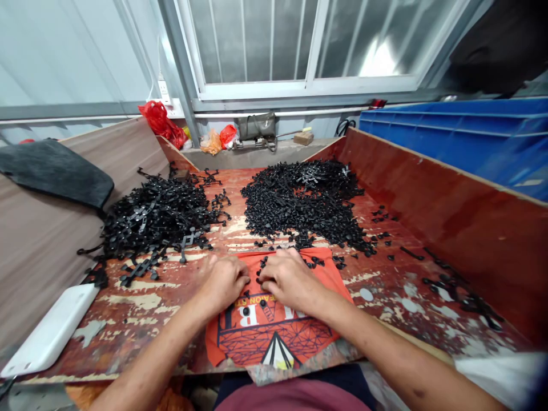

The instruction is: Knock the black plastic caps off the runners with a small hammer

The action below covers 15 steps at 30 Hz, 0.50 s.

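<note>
An orange printed cloth [240, 342] lies on the worn red tabletop in front of me, with several small round black plastic pieces [246, 311] scattered over it. My left hand [226, 278] rests at the cloth's left side, its fingers curled and pressed together. Just to the right, my right hand [287, 277] bends over the cloth with closed fingers, close to a few black pieces. Whatever either hand pinches is hidden by the fingers. Beyond the hands spreads a heap of small black pieces [295, 205]. A second heap, of jointed black plastic parts [158, 211], lies to the left.
Wooden boards [449, 211] wall in the table at both sides. A white phone-like object [53, 328] lies at the left, below a dark flat pad [55, 171]. Behind the right board stands a blue crate [462, 137]. Loose black strips [464, 297] lie along that board.
</note>
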Each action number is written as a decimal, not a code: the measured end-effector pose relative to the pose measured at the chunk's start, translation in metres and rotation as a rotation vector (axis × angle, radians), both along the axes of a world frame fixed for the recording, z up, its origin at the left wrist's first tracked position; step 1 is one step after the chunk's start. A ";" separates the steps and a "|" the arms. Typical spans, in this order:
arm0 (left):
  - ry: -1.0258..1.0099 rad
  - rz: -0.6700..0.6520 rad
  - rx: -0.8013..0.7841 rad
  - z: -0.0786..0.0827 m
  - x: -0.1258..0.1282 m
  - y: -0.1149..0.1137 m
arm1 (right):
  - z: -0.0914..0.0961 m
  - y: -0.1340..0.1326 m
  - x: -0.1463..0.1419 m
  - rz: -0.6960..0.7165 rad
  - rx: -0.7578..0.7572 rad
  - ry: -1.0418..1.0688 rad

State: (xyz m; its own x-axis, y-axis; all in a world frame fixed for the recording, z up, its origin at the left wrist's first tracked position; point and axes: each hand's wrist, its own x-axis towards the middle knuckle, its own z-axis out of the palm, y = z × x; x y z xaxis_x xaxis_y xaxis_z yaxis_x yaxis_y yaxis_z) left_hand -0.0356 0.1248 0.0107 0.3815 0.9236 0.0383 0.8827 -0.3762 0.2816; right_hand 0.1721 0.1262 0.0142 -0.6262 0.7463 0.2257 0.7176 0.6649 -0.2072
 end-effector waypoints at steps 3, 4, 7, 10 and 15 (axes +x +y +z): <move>-0.030 0.029 0.013 -0.002 0.000 0.002 | -0.005 -0.010 -0.001 0.021 0.044 -0.005; -0.034 0.026 0.015 -0.002 0.000 0.001 | -0.007 -0.012 -0.003 0.024 0.061 -0.005; -0.049 -0.011 -0.014 -0.001 -0.001 -0.001 | -0.012 -0.015 -0.006 0.054 0.113 -0.007; -0.123 0.007 -0.023 0.005 -0.007 0.002 | -0.016 -0.020 -0.002 0.104 0.149 -0.005; -0.066 -0.016 -0.023 0.009 -0.021 0.018 | -0.014 -0.027 0.018 0.141 0.144 0.013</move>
